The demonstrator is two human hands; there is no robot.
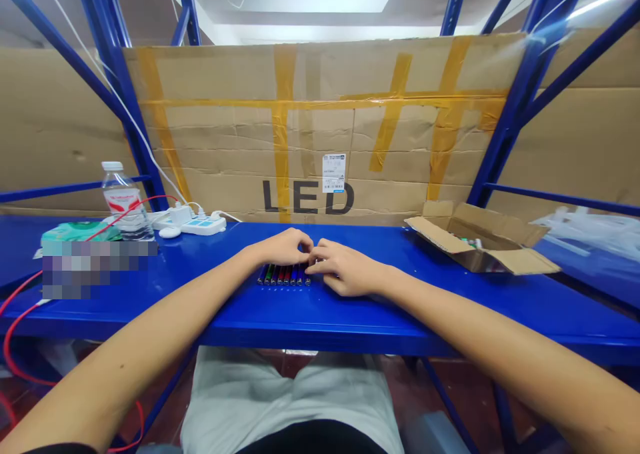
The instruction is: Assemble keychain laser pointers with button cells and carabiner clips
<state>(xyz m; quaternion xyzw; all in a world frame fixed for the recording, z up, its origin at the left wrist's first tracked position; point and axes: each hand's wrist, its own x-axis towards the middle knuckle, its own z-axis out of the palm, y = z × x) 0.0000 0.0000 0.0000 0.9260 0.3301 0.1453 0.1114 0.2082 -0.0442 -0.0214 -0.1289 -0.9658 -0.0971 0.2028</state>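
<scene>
The left hand (286, 247) lies over the far ends of a row of thin, shiny tubes (280, 277). Its fingers bend down, and the thumb and first finger curl toward each other with only a narrow gap. The right hand (345, 267) comes in from the right, with its fingers partly bent and a bit spread. Its fingertips are at the right end of the row, close to the left hand's fingers. I cannot tell if either hand is holding a tube, because the fingers hide that spot.

The tubes lie side by side on the blue table (310, 317), near ends sticking out below the left hand. Some are blue, one is green, and some are red.

Far to the right, well apart from the hands, sits an open cardboard box (440, 237) with small things in it. To the left are a clear water bottle (125, 204) and a white power strip (205, 225). Behind it all stands a big cardboard sheet (225, 147) that says LED.
</scene>
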